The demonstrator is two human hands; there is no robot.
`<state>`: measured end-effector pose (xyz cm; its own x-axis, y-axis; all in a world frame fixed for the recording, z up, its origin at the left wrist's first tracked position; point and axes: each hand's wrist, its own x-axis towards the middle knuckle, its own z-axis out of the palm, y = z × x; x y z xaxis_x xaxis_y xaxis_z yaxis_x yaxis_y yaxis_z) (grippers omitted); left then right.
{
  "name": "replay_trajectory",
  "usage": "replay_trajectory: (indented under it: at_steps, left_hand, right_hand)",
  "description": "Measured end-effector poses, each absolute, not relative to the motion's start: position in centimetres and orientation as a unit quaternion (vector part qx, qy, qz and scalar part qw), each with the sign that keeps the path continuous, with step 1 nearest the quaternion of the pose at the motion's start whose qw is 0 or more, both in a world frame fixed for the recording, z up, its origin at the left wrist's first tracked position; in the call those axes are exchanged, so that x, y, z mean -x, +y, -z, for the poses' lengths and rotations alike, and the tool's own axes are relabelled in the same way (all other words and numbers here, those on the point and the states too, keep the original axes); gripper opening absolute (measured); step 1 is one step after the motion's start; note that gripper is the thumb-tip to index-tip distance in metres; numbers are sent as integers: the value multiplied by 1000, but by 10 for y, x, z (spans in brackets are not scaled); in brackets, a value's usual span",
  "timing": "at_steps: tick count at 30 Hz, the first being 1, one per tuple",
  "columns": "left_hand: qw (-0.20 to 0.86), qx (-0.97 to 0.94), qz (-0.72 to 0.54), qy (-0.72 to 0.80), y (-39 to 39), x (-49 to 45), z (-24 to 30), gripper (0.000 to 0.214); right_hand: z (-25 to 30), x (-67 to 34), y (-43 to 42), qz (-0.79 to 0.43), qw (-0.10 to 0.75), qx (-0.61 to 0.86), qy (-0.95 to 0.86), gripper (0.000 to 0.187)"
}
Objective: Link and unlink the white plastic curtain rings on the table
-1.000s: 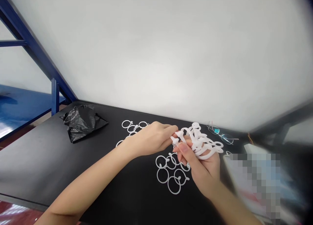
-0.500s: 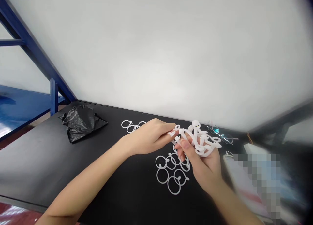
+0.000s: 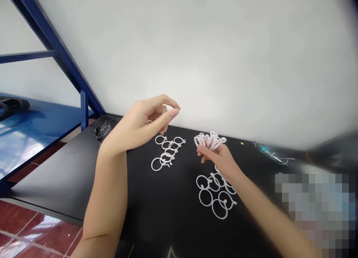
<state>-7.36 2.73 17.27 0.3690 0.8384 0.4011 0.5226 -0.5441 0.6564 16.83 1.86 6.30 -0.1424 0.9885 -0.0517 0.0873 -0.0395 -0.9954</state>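
My right hand point(image 3: 220, 159) is closed around a bunch of white plastic curtain rings point(image 3: 210, 140), their small eyelets sticking up above the fingers. Raised over the back of the black table, my left hand point(image 3: 152, 118) has its fingers loosely bent and parted from the thumb, with nothing seen between them. Several more rings point(image 3: 166, 152) lie overlapping on the table below and to the right of the left hand. A second group of rings point(image 3: 214, 192) lies beneath the right hand and wrist, partly covered by them.
The black table point(image 3: 165, 209) runs back to a white wall point(image 3: 223, 56). Eyeglasses point(image 3: 270, 152) lie at the back right, near a blurred-out area point(image 3: 316, 209). A crumpled black plastic bag point(image 3: 104, 130) sits behind my left wrist. A blue metal frame point(image 3: 84, 108) stands at left.
My left hand has come away from the bunch of rings, moving up and left. My right hand now holds the rings more tightly bunched. The view has shifted to the left.
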Motion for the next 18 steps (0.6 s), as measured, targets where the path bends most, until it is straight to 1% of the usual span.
replay_trajectory:
  at_steps: [2,4,6,8,10,12,18]
  left_hand:
    - [210,-792,-387,423,26,77,-174,26]
    - [209,-791,-392,421,26,79,-174,25]
    - [206,-789,-393,424,27,80,-174,25]
    - [200,-787,-396,429,28,81,-174,26]
    - [193,-785,-399,434,29,82,-174,26]
    - [185,-784,-400,438,30,83,-173,25]
    - [175,-799,-381,431,35,82,-170,24]
  right_hand:
    - [-54,-152,33,-514,371,478,-608,27]
    - [-48,-135,46,-492,336,467,-653,26]
    - [-43,-120,56,-434,297,474,-707,29]
    - [-39,-107,62,-352,239,471,-773,37]
    - [-35,-97,65,-302,195,449,-818,39]
    - [-33,-92,65,-294,179,430,-835,35]
    - [-39,-98,66,-284,164,421,-846,26]
